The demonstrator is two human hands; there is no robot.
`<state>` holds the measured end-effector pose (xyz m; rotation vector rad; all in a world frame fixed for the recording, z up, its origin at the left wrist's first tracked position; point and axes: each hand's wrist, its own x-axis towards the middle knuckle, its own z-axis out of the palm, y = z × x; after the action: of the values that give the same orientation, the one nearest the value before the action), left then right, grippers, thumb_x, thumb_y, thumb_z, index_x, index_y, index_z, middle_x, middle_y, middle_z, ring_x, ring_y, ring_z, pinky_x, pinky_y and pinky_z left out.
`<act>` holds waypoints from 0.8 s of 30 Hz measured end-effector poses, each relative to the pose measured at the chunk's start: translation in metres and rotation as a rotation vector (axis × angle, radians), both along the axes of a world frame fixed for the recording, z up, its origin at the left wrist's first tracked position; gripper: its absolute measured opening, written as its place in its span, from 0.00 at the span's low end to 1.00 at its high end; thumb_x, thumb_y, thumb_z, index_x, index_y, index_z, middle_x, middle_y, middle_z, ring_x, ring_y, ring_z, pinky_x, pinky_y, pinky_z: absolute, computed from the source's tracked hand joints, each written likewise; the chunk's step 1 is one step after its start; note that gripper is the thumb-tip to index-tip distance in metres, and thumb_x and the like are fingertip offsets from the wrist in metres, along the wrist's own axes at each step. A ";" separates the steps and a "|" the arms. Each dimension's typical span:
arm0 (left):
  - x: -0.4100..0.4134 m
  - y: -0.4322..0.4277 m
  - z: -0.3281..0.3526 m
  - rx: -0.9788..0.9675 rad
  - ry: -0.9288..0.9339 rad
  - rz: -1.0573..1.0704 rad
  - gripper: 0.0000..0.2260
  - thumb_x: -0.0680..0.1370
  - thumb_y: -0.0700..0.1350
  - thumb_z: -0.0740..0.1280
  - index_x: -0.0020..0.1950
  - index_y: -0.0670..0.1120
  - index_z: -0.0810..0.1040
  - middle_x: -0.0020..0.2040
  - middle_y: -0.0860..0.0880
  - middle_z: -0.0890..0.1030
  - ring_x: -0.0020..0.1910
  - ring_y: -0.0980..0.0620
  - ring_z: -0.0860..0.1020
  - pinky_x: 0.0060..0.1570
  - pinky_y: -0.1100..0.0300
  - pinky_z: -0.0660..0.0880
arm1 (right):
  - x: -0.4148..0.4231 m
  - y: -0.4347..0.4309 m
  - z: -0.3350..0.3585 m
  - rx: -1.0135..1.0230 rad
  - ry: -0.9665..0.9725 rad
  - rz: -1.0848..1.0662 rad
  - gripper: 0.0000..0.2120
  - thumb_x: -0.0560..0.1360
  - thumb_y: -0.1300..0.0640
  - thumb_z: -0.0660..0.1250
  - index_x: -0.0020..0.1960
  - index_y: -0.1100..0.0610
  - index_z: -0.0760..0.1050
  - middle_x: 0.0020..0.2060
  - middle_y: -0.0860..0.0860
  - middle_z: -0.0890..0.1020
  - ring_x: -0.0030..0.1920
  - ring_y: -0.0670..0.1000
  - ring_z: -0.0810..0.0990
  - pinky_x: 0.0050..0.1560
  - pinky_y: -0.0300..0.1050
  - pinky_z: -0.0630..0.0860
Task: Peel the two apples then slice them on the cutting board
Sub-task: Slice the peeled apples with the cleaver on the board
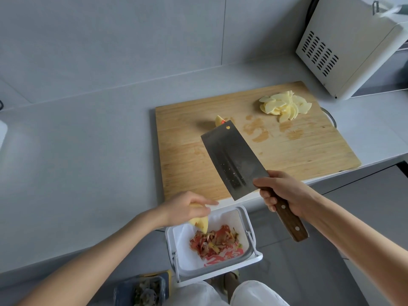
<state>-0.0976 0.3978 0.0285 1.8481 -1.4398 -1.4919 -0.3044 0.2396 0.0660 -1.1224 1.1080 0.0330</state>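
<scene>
Your left hand (187,206) pinches a peeled apple wedge (199,224) over the white waste bin (187,257) of red peelings (216,241). Your right hand (284,193) grips the cleaver (231,160) above the cutting board (287,146), where apple slices (286,106) lie heaped near its far right corner.

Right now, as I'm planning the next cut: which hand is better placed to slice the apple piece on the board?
Probably the right hand: it grips the cleaver, blade pointing at that apple piece. The left hand holds another piece over the bin.
</scene>
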 end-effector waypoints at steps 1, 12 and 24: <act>0.001 -0.003 -0.004 -0.010 -0.013 0.059 0.14 0.79 0.49 0.65 0.63 0.63 0.73 0.59 0.65 0.74 0.60 0.65 0.72 0.54 0.76 0.65 | 0.000 -0.001 -0.001 -0.031 0.012 0.010 0.03 0.76 0.61 0.64 0.44 0.60 0.71 0.24 0.51 0.70 0.22 0.47 0.65 0.23 0.40 0.65; 0.010 -0.073 -0.028 -0.119 0.235 1.096 0.09 0.76 0.52 0.68 0.46 0.46 0.80 0.43 0.47 0.80 0.41 0.51 0.76 0.35 0.63 0.72 | -0.002 -0.007 -0.019 -0.764 0.181 0.192 0.10 0.74 0.63 0.60 0.34 0.62 0.69 0.22 0.51 0.68 0.22 0.50 0.65 0.25 0.40 0.62; -0.031 -0.189 -0.071 -0.422 -0.165 0.400 0.22 0.70 0.40 0.74 0.63 0.40 0.74 0.62 0.43 0.73 0.63 0.46 0.70 0.61 0.61 0.64 | -0.007 -0.072 -0.044 -1.180 0.520 0.100 0.12 0.79 0.56 0.57 0.36 0.55 0.64 0.23 0.48 0.68 0.22 0.51 0.66 0.23 0.39 0.57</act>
<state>-0.1289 0.2091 -0.0422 1.8730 -1.2362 -0.7937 -0.3116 0.1681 0.0216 -2.3096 1.5764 -0.3051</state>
